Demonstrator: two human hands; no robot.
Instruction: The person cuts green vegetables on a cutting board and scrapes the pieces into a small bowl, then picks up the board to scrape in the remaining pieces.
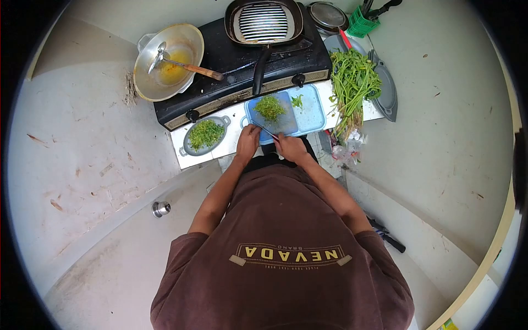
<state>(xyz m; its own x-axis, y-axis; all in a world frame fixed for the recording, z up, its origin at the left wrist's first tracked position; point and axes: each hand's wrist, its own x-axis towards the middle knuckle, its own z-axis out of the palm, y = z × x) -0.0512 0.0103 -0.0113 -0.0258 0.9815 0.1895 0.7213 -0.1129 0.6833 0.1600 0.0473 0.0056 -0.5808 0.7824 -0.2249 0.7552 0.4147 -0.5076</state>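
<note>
My right hand (290, 147) is closed around the handle of a knife (265, 130), its blade slanting up to the left over the near part of a blue cutting board (286, 124). My left hand (248, 141) is at the board's near left edge by the blade's tip, fingers curled together; what they pinch, if anything, is hidden. Beyond the blade lies a heap of chopped greens (269, 109) on the board. A small green sprig (297, 102) rests on the board's lighter right part. To the left, more chopped greens (205, 135) fill a grey oval dish (188, 149).
A black stove (220, 77) stands behind the board, carrying a wok (146, 77) with a ladle (190, 67) and a grill pan (263, 71). Long-stemmed leafy greens (355, 82) lie right of the board, partly over grey plates (389, 102). A green basket (361, 25) holds utensils.
</note>
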